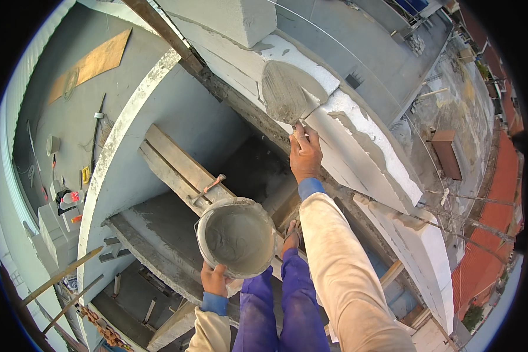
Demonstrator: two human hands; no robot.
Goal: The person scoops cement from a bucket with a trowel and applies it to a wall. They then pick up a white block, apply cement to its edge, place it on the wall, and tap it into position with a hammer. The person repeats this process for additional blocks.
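Observation:
My right hand (305, 154) is closed around the handle of a trowel (284, 97). Its broad, mortar-smeared blade lies over the top edge of a white block wall (349, 161), and it seems to touch the wet grey mortar (366, 141) there. Lower down, my left hand (215, 279) grips the near left side of a round bucket (200, 237). Grey mortar (236, 234) sits inside the bucket, its surface marked by scraping. Beyond the bucket, a hammer (215, 183) rests on a pair of wooden planks (173, 158).
Below the planks is a deep, dark gap (246, 158). A curved white wall (120, 135) bends around the left. One single block (229, 20) stands on the wall's far part. My foot (291, 239) shows beside the bucket. Red roofs (487, 217) lie far below at right.

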